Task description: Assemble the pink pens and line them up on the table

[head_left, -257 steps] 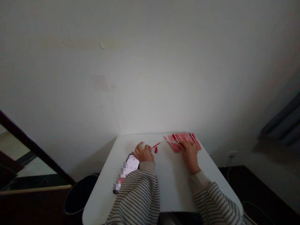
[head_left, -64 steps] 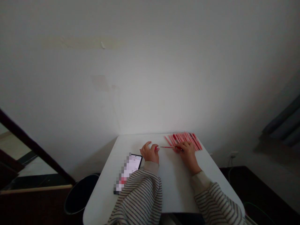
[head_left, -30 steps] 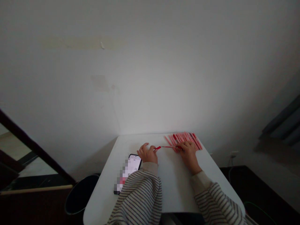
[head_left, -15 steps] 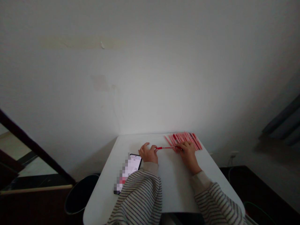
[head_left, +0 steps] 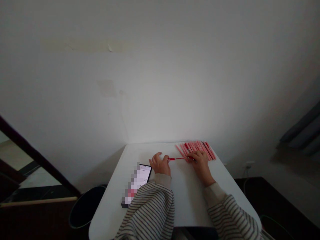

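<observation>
A thin red pen (head_left: 178, 158) stretches level between my two hands, just above the white table. My left hand (head_left: 160, 164) pinches its left end, where a thicker bright red piece shows, with the other fingers raised. At its right end my right hand (head_left: 200, 162) grips it by the fingertips, near a dark piece mostly covered by the fingers. Whether the pen is one piece or parts put together is not clear. Beside my right hand lies a row of several pink and red pens (head_left: 210, 150), partly hidden by that hand.
A phone (head_left: 143, 175) with a lit screen lies on the white table (head_left: 187, 200), left of my left hand and partly under my sleeve. The wall (head_left: 160, 83) rises behind the table. A dark bin (head_left: 86, 206) stands on the floor at the left.
My left hand has shifted slightly to the right, bringing the red piece closer to my right hand. The right hand stays in place.
</observation>
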Motion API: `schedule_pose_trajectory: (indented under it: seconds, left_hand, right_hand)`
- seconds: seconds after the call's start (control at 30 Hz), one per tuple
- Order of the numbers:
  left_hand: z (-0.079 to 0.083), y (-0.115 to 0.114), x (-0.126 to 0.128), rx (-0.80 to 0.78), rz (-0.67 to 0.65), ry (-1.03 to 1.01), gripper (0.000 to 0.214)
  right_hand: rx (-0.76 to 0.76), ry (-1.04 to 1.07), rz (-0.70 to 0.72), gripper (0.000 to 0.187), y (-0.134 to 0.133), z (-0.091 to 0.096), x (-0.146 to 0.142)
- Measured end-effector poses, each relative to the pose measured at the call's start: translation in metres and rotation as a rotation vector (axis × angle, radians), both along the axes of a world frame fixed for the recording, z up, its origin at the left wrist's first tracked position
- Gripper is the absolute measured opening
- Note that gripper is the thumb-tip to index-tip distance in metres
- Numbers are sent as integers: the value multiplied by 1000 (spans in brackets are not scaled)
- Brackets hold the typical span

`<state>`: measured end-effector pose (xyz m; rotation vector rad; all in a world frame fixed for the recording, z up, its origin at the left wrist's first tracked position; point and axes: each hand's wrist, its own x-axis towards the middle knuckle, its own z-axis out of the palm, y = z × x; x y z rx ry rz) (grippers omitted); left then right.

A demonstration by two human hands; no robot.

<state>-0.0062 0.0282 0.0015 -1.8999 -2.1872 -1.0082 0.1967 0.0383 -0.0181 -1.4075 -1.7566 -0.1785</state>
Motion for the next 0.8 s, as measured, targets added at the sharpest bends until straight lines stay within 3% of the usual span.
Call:
schedule_pose_trajectory:
  seconds: [0.8]
  left_hand:
    - [1,-4,6,12,-100,-96,14]
  right_hand:
    - [-48,-20,70,11,-10,11,-16]
